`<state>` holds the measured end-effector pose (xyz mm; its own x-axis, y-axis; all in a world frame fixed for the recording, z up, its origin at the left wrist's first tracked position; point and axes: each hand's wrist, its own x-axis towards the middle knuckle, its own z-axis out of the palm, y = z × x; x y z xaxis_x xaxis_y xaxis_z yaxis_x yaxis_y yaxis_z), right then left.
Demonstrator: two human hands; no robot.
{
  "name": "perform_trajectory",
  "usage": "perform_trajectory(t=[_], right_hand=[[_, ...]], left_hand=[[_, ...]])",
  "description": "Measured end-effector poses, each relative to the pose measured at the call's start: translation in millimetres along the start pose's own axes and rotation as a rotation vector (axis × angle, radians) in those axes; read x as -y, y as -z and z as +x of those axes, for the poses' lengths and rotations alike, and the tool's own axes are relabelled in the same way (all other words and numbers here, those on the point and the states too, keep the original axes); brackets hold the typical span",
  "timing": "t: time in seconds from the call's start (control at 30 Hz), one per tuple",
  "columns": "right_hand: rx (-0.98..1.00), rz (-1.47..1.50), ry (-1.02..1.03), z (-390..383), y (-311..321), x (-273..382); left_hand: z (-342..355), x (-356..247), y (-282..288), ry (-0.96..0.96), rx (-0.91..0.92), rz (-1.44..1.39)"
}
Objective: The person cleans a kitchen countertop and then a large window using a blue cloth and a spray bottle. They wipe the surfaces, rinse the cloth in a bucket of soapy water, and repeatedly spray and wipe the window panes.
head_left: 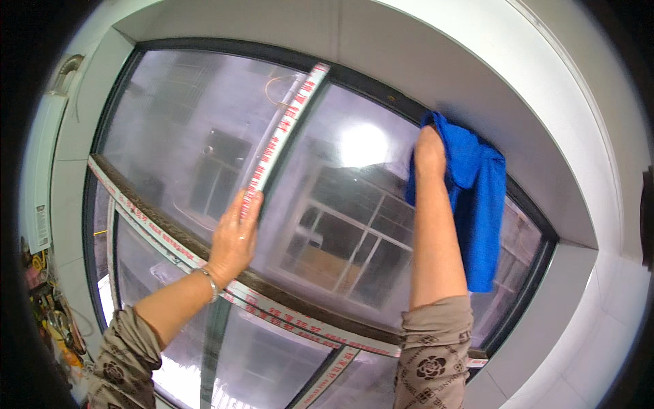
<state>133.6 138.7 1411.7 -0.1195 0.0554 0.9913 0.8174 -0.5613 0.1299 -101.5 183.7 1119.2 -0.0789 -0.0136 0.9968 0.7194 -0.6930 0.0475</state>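
A bright blue cloth (478,198) is bunched in my right hand (430,153), raised to the top edge of the window. Its loose end hangs down beside my forearm. The cloth covers my fingertips and part of the right pane. My left hand (235,235) lies against the lower part of the upright window bar (289,123), fingers stretched out along it. That bar carries white film with red print. A ring and a bracelet show on this hand. Behind both hands is the window glass (327,170), hazy and streaked, in a dark frame.
A dirty horizontal rail (293,300) with the same film crosses below my hands. Lower panes (266,361) sit under it. At the left are a white wall-mounted appliance (44,170) and a clutter of small items (60,317). Pale wall panels (558,300) surround the window recess.
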Motion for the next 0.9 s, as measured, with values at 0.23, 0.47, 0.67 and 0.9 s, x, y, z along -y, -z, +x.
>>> perform_trajectory(t=[0.23,0.47,0.67,0.9], right_hand=[[0.073,0.833,-0.056,10,68,174],[-0.218,0.899,-0.203,50,78,249],[-0.196,1.845,-0.705,12,113,204],[-0.185,1.073,-0.236,-78,114,7]], left_hand=[[-1,7,8,0.018,0.038,-0.069],[4,0,8,0.045,0.043,-0.099],[0,9,7,-0.023,-0.026,-0.078],[2,13,13,-0.040,-0.051,-0.073]])
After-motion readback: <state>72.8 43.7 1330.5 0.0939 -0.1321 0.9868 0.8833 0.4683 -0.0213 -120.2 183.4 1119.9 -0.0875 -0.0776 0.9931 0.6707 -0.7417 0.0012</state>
